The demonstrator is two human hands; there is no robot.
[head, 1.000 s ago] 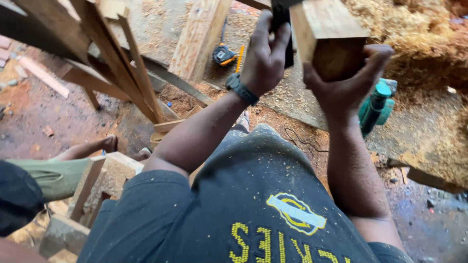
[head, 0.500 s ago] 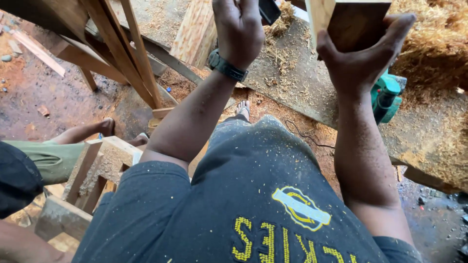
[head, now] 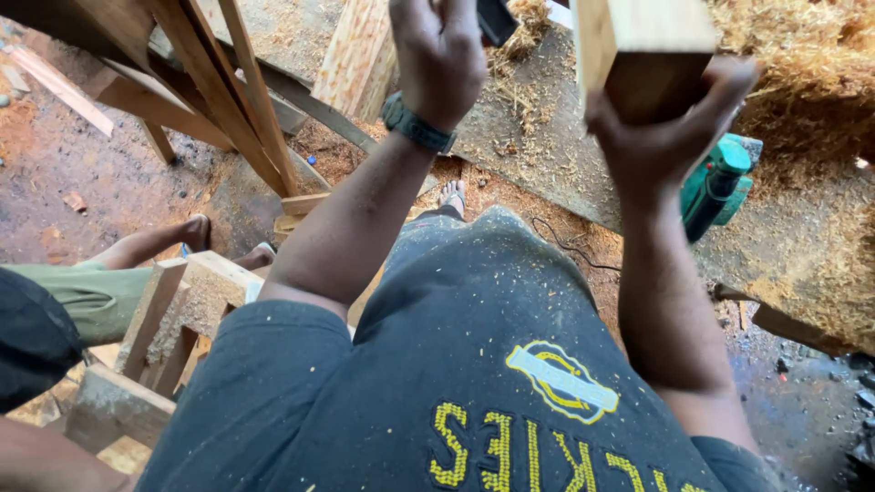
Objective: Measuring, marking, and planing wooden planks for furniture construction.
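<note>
Figure. View from the head, looking down the torso. We take the wooden block (head: 643,55) as our landmark throughout.

Our right hand (head: 665,137) cups the block from beneath, fingers spread up its dark end face and thumb on the near side; this grip is full of the block, raised in front of the chest. Our left hand (head: 439,55), just left of the block, is curled tight around a dark object (head: 497,18) of which only a corner shows; we cannot tell what it is. A dark wristwatch (head: 417,123) sits below that fist.

The block is squared timber, pale and clean on its long faces, darker brown on the end turned toward us, with crisp edges; its upper part runs out of frame.

Judged risks: the block rests on one palm only, so a slackened wrist could tip it toward the sandalled foot (head: 452,194) below and left of it. The green power tool (head: 715,187), lying below and right of the block among sawdust (head: 802,109), could be struck by a drop. A second person's bare leg (head: 146,244), far left of the block beside stacked timber offcuts (head: 173,314), lies close to the standing ground; loose shavings underfoot could cause a slip.
</note>
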